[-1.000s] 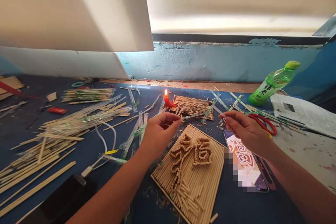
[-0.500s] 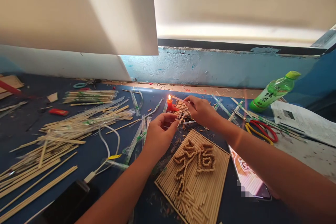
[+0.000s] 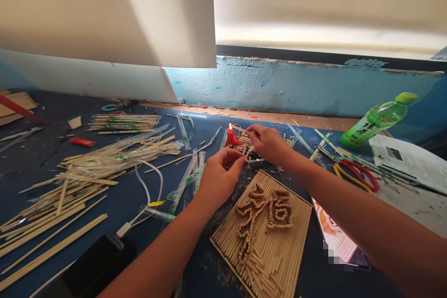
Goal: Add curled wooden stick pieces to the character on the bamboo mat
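A lit red candle (image 3: pixel 231 138) burns at the middle of the table. My right hand (image 3: pixel 268 141) pinches a thin pale stick (image 3: pixel 239 128), which looks like a glue stick, with its far end at the flame. Just below the candle, my left hand (image 3: pixel 220 174) is closed at the fingertips on a short piece of wooden stick (image 3: pixel 246 159); the fingers partly hide it. Nearer to me lies a panel of wooden sticks (image 3: pixel 300 214) laid side by side. A raised character built from short stick pieces (image 3: pixel 280 209) stands on it, with loose cut pieces (image 3: pixel 260 272) below.
Bundles of wooden sticks (image 3: pixel 122 122) and plastic wrappers spread over the left side. A white cable runs to a black power bank (image 3: pixel 92 265). To the right are a lit phone (image 3: pixel 337 235), red-and-yellow-handled scissors (image 3: pixel 359 174), a green bottle (image 3: pixel 379 121) and papers (image 3: pixel 412 158).
The whole view has shifted slightly, so things sit further right. Against the candle, both hands have hardly moved, and the pale stick stays at the flame.
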